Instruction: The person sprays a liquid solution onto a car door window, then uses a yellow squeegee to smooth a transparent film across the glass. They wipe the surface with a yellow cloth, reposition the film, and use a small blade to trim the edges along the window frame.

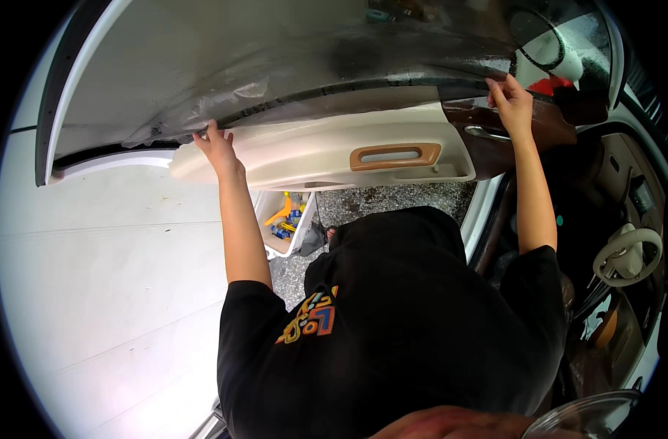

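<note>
A dark, see-through sheet of window film [297,84] lies across the inside of the car door's glass, wrinkled and wet-looking toward the left. Its lower part hangs over the top of the cream door panel [290,155]. My left hand [220,154] pinches the film near its lower left, thumb and forefinger together and the other fingers loosely bent. At the right end, above the brown part of the panel, my right hand [514,108] pinches the film's edge between thumb and fingers. Both arms reach forward, hands well apart.
A brown-trimmed pull handle [394,156] sits in the panel, with a metal door lever [487,133] to its right. Below stands a white bin [264,212] holding yellow and blue items. White bodywork [107,256] spreads left; a steering wheel [626,256] is at right.
</note>
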Demonstrator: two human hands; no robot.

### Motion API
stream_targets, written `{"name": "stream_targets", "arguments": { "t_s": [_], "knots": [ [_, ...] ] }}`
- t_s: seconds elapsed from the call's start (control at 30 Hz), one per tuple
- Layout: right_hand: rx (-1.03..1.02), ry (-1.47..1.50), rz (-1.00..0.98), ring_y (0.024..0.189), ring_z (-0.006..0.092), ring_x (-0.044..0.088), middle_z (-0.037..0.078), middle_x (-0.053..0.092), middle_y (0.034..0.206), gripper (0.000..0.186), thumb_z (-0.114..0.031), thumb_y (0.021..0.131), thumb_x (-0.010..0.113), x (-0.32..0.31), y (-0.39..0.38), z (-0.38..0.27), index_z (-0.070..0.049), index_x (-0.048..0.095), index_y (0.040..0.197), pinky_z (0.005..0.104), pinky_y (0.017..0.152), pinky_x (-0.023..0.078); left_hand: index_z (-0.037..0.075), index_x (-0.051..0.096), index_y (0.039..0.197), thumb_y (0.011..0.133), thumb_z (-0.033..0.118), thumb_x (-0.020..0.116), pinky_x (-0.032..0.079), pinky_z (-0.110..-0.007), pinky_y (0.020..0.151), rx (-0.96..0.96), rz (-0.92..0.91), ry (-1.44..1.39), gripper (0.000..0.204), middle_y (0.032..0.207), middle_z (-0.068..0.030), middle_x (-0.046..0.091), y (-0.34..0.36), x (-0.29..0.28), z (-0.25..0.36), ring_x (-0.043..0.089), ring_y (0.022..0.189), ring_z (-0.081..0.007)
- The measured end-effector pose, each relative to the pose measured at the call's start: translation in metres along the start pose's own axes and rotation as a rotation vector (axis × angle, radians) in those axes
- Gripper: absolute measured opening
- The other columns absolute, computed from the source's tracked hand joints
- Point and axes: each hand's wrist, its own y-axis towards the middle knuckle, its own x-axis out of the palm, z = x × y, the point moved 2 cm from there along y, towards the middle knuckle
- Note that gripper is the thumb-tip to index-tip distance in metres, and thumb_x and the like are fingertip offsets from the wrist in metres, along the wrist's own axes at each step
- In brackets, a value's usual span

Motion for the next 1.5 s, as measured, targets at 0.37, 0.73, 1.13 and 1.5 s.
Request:
{"name": "stream_targets", "arguments": {
  "t_s": [0.37, 0.73, 1.13, 1.5],
  "knots": [
    [0.119, 0.292, -0.07, 0.042, 0.0024, 0.038, -0.003, 0.047, 0.054, 0.012, -0.009, 0.086, 0.056, -0.006, 0.008, 0.017, -0.001, 0.058, 0.095, 0.0167, 0.039, 0.029, 0.005, -0.008, 0.138, 0.085, 0.034, 0.051, 0.032, -0.039, 0.095, 0.049, -0.005, -0.028, 0.084, 0.132, -0.0154, 0.03, 0.005, 0.003, 0.005, 0.034, 0.119, -0.0288],
    [-0.027, 0.527, -0.017, 0.044, 0.0044, 0.042, 0.0, 0.049, 0.056, 0.013, -0.006, 0.085, 0.057, -0.009, -0.02, 0.021, 0.002, 0.054, 0.094, 0.0179, 0.04, 0.032, 0.004, -0.007, 0.138, 0.085, 0.037, 0.05, 0.032, -0.04, 0.096, 0.06, -0.004, -0.011, 0.084, 0.136, -0.0183, 0.025, 0.006, -0.003, 0.007, 0.032, 0.121, -0.0322],
    [-0.106, 0.417, 0.084, 0.046, 0.0045, 0.042, -0.001, 0.05, 0.059, 0.012, -0.006, 0.086, 0.055, -0.004, -0.014, 0.022, 0.0, 0.054, 0.097, 0.0176, 0.042, 0.031, 0.004, -0.006, 0.138, 0.086, 0.033, 0.05, 0.034, -0.042, 0.095, 0.071, -0.013, -0.043, 0.081, 0.132, -0.0166, 0.03, 0.009, 0.004, 0.005, 0.035, 0.118, -0.031],
    [0.033, 0.453, 0.036, 0.054, 0.0129, 0.057, 0.009, 0.058, 0.067, 0.024, -0.003, 0.086, 0.051, 0.006, -0.006, 0.019, 0.002, 0.045, 0.108, 0.0222, 0.049, 0.046, 0.007, -0.004, 0.138, 0.087, 0.03, 0.049, 0.035, -0.041, 0.094, 0.093, -0.005, -0.097, 0.077, 0.126, -0.0129, 0.038, 0.023, 0.007, 0.002, 0.042, 0.11, -0.0255]
  ]
}}
